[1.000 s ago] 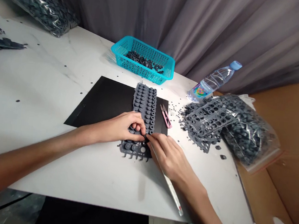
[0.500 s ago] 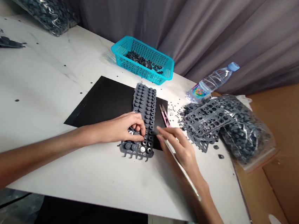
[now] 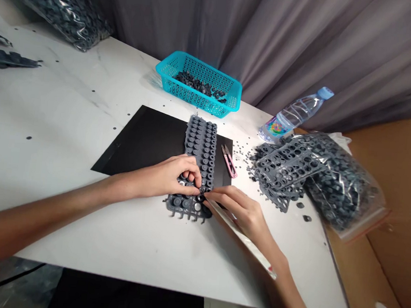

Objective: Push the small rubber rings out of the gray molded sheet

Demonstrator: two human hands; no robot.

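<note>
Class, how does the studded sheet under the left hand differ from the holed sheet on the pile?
The studded sheet carries rows of raised round pieces; the holed sheet shows rows of mostly open holes. The studded sheet lies partly on the black mat, under the left hand; the holed sheet lies on the pile, untouched. Both are grey.

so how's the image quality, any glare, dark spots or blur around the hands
Head view, glare: white glints on the left plastic bag and the right plastic bag; head view, edges: the top right corner sinks to black, and the cardboard looks soft; head view, middle: the left hand and right hand read fairly clearly, though fine detail between them is too small to read.
</note>
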